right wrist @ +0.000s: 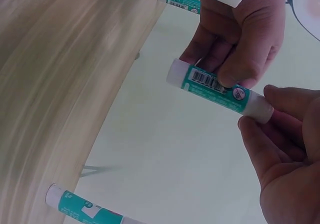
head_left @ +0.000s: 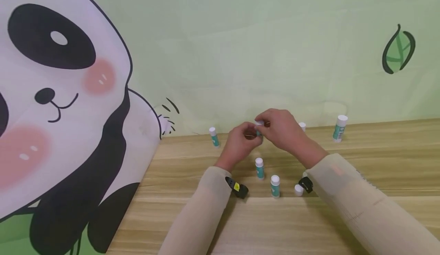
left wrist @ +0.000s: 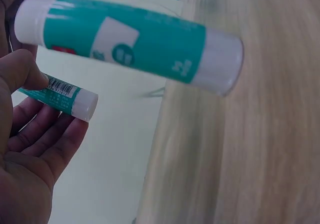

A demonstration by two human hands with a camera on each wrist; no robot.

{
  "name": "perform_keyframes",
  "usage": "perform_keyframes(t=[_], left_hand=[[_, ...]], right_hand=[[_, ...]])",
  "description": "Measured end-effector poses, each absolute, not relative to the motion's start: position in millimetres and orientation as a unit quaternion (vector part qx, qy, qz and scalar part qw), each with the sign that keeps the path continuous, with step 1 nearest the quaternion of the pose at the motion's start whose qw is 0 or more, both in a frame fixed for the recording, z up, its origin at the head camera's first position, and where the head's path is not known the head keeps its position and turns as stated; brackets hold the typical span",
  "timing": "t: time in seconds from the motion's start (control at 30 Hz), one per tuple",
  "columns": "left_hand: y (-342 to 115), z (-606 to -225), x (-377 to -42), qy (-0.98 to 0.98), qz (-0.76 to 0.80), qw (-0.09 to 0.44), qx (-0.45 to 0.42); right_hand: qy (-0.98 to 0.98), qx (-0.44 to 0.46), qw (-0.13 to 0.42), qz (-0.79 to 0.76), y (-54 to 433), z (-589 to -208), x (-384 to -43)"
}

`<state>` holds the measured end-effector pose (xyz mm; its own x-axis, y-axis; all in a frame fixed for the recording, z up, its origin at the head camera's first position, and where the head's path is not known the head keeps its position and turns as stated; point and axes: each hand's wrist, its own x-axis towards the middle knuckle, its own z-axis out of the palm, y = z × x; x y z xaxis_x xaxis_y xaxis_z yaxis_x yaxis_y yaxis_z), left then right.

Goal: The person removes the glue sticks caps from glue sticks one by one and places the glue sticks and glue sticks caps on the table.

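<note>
Both hands hold one teal glue stick with white ends [right wrist: 212,86], raised above the table's back part. My left hand [head_left: 240,143] grips its body, with the thumb beside the barcode in the right wrist view. At the white cap end, my right hand [head_left: 280,129] pinches with thumb and fingers. Two more glue sticks stand upright nearer to me, one glue stick [head_left: 259,169] below the hands and another glue stick [head_left: 275,187] slightly right of it. A white cap top [head_left: 299,190] shows beside the right wrist strap; what is under it is partly hidden.
A small glue stick [head_left: 214,137] stands at the back left, a larger glue stick [head_left: 339,129] at the back right. Behind the right hand another white top [head_left: 302,126] peeks out. The wooden table [head_left: 185,178] ends at a green panda backdrop [head_left: 220,56].
</note>
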<state>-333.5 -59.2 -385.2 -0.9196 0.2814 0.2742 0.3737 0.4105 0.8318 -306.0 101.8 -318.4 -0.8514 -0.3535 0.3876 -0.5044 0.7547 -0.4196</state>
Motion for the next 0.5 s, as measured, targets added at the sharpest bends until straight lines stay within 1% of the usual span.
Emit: perform_keyframes(t=[0.27, 0.5], left_hand=[[-55.7, -378.2, -328.7, -0.827, -0.521, 0.055, -0.206], [-54.2, -374.7, -323.7, -0.823, -0.534, 0.045, -0.185]], right_hand=[[-0.918, 0.236, 0.182, 0.262, 105.0, -314.8, -303.6], [-0.912, 0.231, 0.202, 0.273, 107.4, -315.3, -300.0]])
